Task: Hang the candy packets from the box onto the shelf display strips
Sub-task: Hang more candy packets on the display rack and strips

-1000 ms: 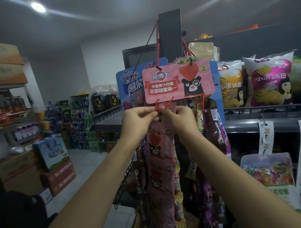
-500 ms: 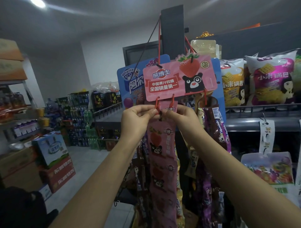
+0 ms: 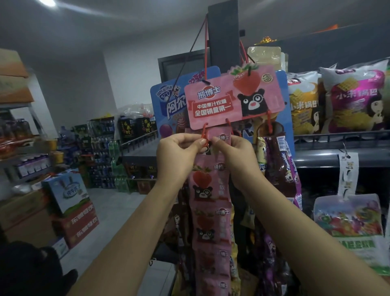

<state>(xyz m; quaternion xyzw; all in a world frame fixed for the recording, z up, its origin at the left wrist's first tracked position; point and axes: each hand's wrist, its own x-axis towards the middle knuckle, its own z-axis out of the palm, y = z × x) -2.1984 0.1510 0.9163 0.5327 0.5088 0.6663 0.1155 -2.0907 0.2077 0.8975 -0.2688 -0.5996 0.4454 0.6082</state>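
Overhead, a glossy pink strip of joined candy packets (image 3: 211, 202) is pinched at its top edge by the left hand (image 3: 179, 156) and right hand (image 3: 234, 158), fingertips closed against a small red plastic hook (image 3: 204, 138) hung beneath a flat pink cardboard header sign (image 3: 234, 99).

Dim shop interior on my feed. Pale grey walls (image 3: 84, 69), one ceiling lamp (image 3: 47, 2) glaring at top left. Grey tiled floor (image 3: 118, 213) runs back between shelving. I see a metal rack (image 3: 23, 135) of goods at left, stacked cartons (image 3: 73, 219) below it, bottled drinks (image 3: 101, 160) at the far end. A dark shelf (image 3: 337, 156) crosses the right side, with a dark upright post (image 3: 223, 36) at centre.
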